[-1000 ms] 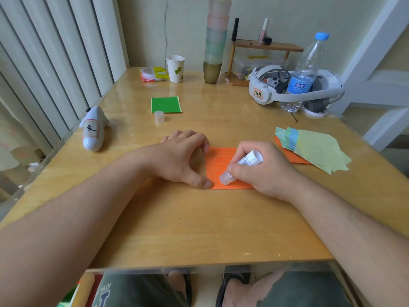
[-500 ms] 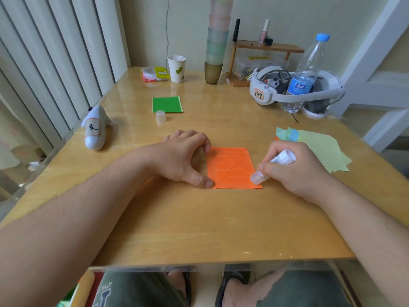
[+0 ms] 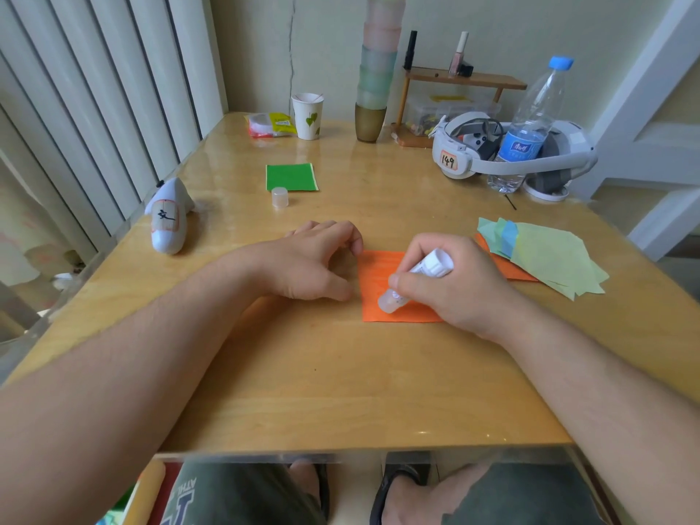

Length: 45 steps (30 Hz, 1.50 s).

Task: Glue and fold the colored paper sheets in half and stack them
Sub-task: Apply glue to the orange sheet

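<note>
- Head view is showing the right hand (image 3: 460, 288) gripping a white plastic glue stick (image 3: 414, 280), fingers curled round the barrel, its clear tip touching the flat orange paper sheet (image 3: 378, 276) near its front edge, in the middle of the wooden table (image 3: 341, 392).
- The left hand (image 3: 310, 265) is resting at the sheet's left edge, thumb pressing down and the other fingers loosely bent, holding nothing. That's what's keeping thin paper from dragging with the stick, I'd say.
- Tips: going light, stroking away from the pinned edge, and covering right out to the borders so the halves are bonding when folded.
- The loose pile of pale green and blue paper sheets (image 3: 545, 259) is waiting just to the right.
- One folded green sheet (image 3: 291, 176) is lying further back, with the small clear glue cap (image 3: 280, 196) just in front of it.
</note>
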Each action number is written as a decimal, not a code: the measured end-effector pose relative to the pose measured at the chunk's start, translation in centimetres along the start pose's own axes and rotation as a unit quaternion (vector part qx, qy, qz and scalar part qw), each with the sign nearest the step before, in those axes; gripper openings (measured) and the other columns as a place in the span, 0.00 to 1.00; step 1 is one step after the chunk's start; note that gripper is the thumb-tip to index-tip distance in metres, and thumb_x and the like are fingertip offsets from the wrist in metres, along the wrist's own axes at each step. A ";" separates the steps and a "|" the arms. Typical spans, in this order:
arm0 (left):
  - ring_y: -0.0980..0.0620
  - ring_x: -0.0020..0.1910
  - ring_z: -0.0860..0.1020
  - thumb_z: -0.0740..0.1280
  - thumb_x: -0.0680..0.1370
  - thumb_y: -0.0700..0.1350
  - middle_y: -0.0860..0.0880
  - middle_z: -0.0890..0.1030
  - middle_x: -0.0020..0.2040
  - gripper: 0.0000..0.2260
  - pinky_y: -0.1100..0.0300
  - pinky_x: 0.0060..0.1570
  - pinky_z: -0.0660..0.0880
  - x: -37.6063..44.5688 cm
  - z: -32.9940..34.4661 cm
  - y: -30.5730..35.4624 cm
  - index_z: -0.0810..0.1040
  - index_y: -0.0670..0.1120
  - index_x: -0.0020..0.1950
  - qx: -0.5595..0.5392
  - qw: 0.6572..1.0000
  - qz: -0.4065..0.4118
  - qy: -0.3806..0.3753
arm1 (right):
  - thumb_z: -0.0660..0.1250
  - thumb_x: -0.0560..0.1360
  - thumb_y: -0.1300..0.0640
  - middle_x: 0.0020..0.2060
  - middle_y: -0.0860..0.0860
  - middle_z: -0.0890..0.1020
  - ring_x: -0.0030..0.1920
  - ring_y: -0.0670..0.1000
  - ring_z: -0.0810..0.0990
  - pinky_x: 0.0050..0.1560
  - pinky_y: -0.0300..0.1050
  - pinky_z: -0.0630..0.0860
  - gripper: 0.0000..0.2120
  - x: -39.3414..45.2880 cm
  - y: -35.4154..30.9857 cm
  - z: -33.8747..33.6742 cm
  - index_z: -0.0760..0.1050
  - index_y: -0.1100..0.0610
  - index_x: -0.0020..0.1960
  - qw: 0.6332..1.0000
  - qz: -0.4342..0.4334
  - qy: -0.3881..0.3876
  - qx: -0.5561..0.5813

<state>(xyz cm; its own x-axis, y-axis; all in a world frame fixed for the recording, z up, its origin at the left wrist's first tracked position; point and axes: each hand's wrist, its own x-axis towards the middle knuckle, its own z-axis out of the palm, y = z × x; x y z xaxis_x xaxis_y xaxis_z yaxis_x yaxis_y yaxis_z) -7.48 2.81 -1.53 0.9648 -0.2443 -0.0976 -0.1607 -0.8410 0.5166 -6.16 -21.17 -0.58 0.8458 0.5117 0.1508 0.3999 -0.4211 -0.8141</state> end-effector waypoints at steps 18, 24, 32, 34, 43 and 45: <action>0.51 0.62 0.66 0.69 0.57 0.76 0.62 0.70 0.57 0.35 0.44 0.71 0.66 0.3 0.6 -0.3 0.67 0.62 0.57 0.050 0.999 0.014 0.017 | 0.73 0.66 0.50 0.37 0.47 0.86 0.41 0.52 0.83 0.42 0.49 0.76 0.05 -1.9 1.3 -2.5 0.78 0.51 0.37 0.999 0.030 -0.010 -0.044; 0.51 0.62 0.66 0.69 0.57 0.76 0.64 0.69 0.56 0.33 0.45 0.70 0.67 0.3 0.5 -0.4 0.66 0.63 0.56 0.050 0.999 0.013 0.015 | 0.72 0.65 0.51 0.32 0.46 0.81 0.33 0.46 0.74 0.36 0.42 0.68 0.06 -2.6 2.3 -4.1 0.78 0.52 0.35 0.998 0.045 0.018 -0.040; 0.52 0.61 0.65 0.70 0.58 0.76 0.65 0.69 0.56 0.33 0.45 0.69 0.67 0.3 0.5 -0.4 0.66 0.63 0.56 0.048 0.999 0.017 0.015 | 0.75 0.68 0.54 0.29 0.46 0.76 0.32 0.46 0.70 0.35 0.45 0.66 0.09 -2.4 3.1 -4.9 0.76 0.52 0.33 0.998 0.046 0.034 -0.009; 0.52 0.61 0.65 0.70 0.58 0.75 0.65 0.69 0.56 0.33 0.45 0.70 0.67 0.3 0.5 -0.4 0.66 0.63 0.56 0.048 0.999 0.016 0.015 | 0.72 0.67 0.54 0.30 0.50 0.76 0.33 0.47 0.71 0.37 0.45 0.66 0.08 -2.0 2.9 -5.1 0.76 0.55 0.32 0.996 0.044 0.067 0.036; 0.51 0.62 0.65 0.70 0.58 0.75 0.64 0.69 0.57 0.33 0.44 0.70 0.66 0.3 0.5 -0.4 0.66 0.63 0.56 0.049 0.999 0.017 0.012 | 0.72 0.65 0.57 0.30 0.49 0.80 0.33 0.44 0.74 0.34 0.34 0.69 0.05 -1.0 2.3 -4.5 0.77 0.58 0.35 0.998 0.023 0.035 0.049; 0.51 0.62 0.65 0.70 0.58 0.75 0.62 0.69 0.58 0.33 0.44 0.71 0.66 0.4 0.5 -0.4 0.67 0.63 0.56 0.049 0.999 0.016 0.012 | 0.72 0.65 0.57 0.32 0.52 0.81 0.33 0.45 0.75 0.33 0.35 0.69 0.04 -0.8 2.3 -4.0 0.77 0.56 0.34 0.999 0.034 0.007 0.030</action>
<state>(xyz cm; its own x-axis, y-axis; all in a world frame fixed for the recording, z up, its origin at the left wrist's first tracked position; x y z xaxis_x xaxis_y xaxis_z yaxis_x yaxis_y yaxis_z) -7.17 2.82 -2.20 0.9635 -0.2606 -0.0609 -0.2097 -0.8767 0.4329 -4.55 -25.56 -0.30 0.8751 0.4729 0.1023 0.3206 -0.4083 -0.8547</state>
